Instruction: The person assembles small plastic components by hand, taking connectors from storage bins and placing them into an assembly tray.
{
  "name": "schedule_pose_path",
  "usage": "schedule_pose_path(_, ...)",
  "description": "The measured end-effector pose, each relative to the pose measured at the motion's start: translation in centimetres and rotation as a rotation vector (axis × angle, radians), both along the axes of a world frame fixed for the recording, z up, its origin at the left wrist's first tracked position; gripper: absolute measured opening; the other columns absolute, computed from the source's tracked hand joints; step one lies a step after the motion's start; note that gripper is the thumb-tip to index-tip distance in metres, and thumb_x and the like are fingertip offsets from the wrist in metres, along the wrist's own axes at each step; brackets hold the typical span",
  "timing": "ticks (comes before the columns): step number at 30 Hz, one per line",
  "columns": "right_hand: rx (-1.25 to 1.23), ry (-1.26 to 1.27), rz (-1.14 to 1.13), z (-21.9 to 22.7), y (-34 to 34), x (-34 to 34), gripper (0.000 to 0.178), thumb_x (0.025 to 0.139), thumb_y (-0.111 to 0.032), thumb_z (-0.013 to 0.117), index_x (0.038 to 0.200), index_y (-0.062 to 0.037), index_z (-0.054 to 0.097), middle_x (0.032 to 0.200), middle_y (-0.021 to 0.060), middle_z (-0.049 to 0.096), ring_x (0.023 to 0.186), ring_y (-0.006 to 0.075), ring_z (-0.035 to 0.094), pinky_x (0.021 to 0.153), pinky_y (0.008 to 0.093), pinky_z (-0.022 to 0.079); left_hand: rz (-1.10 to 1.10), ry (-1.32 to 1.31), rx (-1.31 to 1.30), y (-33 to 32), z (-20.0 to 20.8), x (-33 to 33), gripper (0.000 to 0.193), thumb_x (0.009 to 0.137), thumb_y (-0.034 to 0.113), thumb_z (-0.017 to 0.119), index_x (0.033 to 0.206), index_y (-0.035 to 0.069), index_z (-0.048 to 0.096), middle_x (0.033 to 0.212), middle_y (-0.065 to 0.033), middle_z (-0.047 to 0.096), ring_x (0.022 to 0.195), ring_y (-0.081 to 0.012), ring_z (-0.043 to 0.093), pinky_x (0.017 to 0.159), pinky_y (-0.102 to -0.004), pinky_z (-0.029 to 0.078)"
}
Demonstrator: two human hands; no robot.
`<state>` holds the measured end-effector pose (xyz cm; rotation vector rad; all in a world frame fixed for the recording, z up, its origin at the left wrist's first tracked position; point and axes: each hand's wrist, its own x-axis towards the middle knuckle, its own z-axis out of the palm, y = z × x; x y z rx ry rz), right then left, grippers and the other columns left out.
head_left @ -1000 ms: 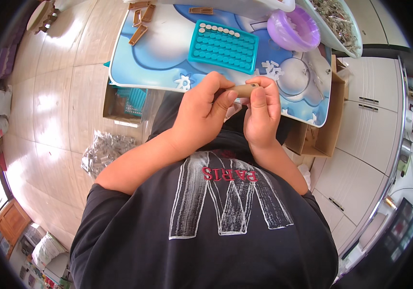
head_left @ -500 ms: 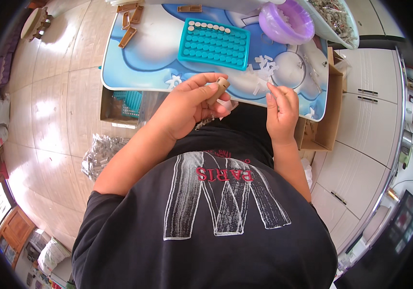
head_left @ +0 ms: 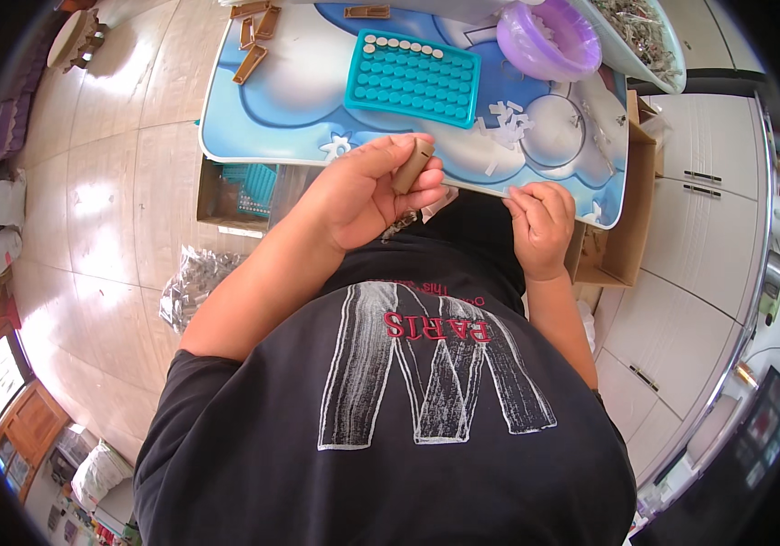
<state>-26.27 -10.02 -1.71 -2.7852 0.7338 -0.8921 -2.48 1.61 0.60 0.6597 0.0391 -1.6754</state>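
Observation:
My left hand (head_left: 354, 196) grips a small brown tube-shaped piece (head_left: 414, 167) with a slot near its upper end, just off the table's near edge. Closed fingers bring my right hand (head_left: 543, 227) to that edge; what they hold, if anything, is hidden. Beyond them lies a loose pile of small white slips (head_left: 506, 126), with a single slip apart nearer the edge. A turquoise tray (head_left: 477, 91) of round cups stands behind my left hand. Several white round discs (head_left: 405, 45) sit in its far cups.
Brown channel-shaped parts (head_left: 249, 65) lie at the table's far left. A purple bowl (head_left: 581, 65) and a pale tub (head_left: 678, 80) of small bits stand far right. Cardboard boxes (head_left: 638, 187) flank the table below. A clear bag (head_left: 192, 287) of shiny pieces sits on the floor.
My right hand has drawn back from the white slips to the table edge, its fingers curling in. The brown piece has turned slightly in my left hand.

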Motion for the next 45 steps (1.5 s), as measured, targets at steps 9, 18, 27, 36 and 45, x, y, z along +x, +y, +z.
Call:
schedule_pose_path(9,-0.05,0.052,0.014,0.8,-0.2,0.2,0.022,0.065,-0.011,0.075,0.085,-0.0073,0.067,0.086,0.004,0.059,0.084,0.0238,0.055,0.074,0.0354,0.042,0.011,-0.056,0.032,0.1,-0.1,-0.1,0.031,0.096,0.018,0.047,0.118,-0.003,0.051,0.102,-0.0102,0.06,0.093,-0.0189,0.061,0.089,-0.035,0.051)
schedule_pose_path(18,-0.046,-0.105,-0.052,-0.9,-0.6,-2.3,0.017,0.066,-0.005,0.074,0.082,-0.007,0.066,0.084,0.0052,0.06,0.079,0.0251,0.057,0.072,0.0356,0.045,0.017,-0.051,0.03,0.1,-0.1,-0.1,0.03,0.096,0.019,0.048,0.116,-0.002,0.052,0.102,-0.0099,0.06,0.091,-0.0188,0.062,0.089,-0.0349,0.052)
schedule_pose_path(27,0.426,-0.298,-0.03,3.7,2.7,3.8,0.015,0.078,0.001,0.067,0.092,-0.003,0.067,0.079,0.0101,0.06,0.068,0.0207,0.058,0.061,0.0267,0.046,0.03,-0.011,-0.005,-0.1,-0.8,-0.5,0.028,0.095,0.019,0.049,0.115,-0.001,0.052,0.102,-0.0107,0.059,0.093,-0.0192,0.061,0.091,-0.0355,0.05)
schedule_pose_path(36,0.376,-0.298,0.135,4.2,2.8,8.3,0.015,0.072,0.002,0.068,0.084,-0.0027,0.062,0.079,0.0095,0.06,0.07,0.0257,0.059,0.06,0.0339,0.046,0.052,-0.025,-0.041,-0.3,-0.6,-0.7,0.025,0.096,0.018,0.048,0.111,-0.002,0.053,0.098,-0.0093,0.061,0.09,-0.0186,0.062,0.088,-0.0332,0.05)
schedule_pose_path(45,0.343,-0.251,0.128,3.8,2.7,8.3,0.017,0.071,0.001,0.068,0.087,-0.0042,0.064,0.081,0.0084,0.06,0.071,0.0251,0.059,0.06,0.0342,0.047,0.044,-0.1,0.028,-0.2,0.5,-1.0,0.025,0.095,0.017,0.049,0.109,-0.002,0.055,0.095,-0.0075,0.062,0.09,-0.0179,0.063,0.084,-0.0317,0.051)
